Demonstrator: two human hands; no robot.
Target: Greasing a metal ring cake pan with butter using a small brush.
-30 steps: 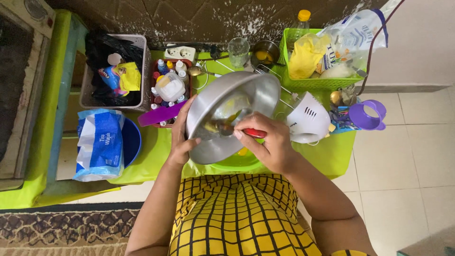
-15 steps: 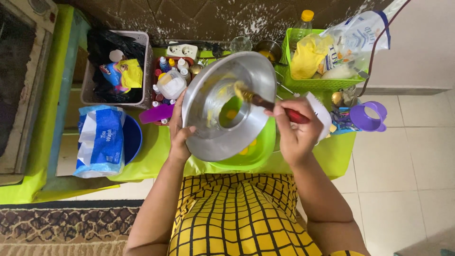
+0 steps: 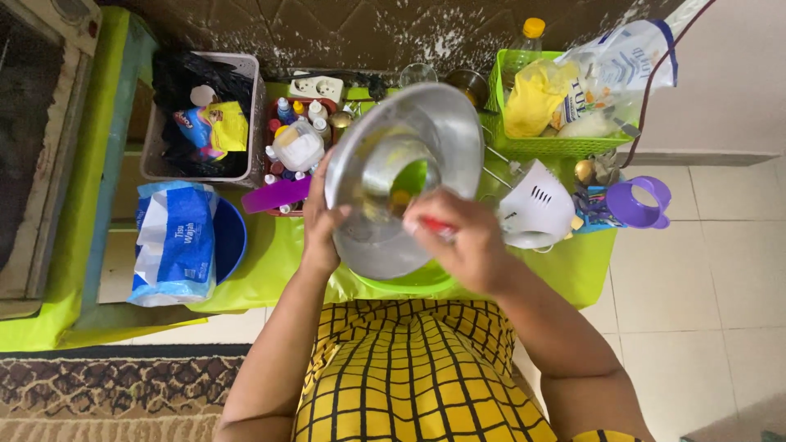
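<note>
Hands: left [image 3: 321, 233] grips tilted metal bowl [image 3: 401, 176]; right [image 3: 458, 241] closed round red-handled utensil [image 3: 434, 227] inside.

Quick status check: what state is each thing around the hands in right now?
Metal bowl: tilted, held off the table.
Left hand: gripping the bowl's rim.
Right hand: closed on a red-handled tool.
Green bowl: on the table, under the metal bowl.
White hand mixer: lying idle.

Person seen from above: sleeveless yellow top [image 3: 417, 376] crossed by thin black lines forming a grid of large checks, finer and denser near the neckline. Both arms bare from shoulder to wrist. Left hand [image 3: 321, 233] and right hand [image 3: 463, 241] bare, no rings, watch or gloves visible
</note>
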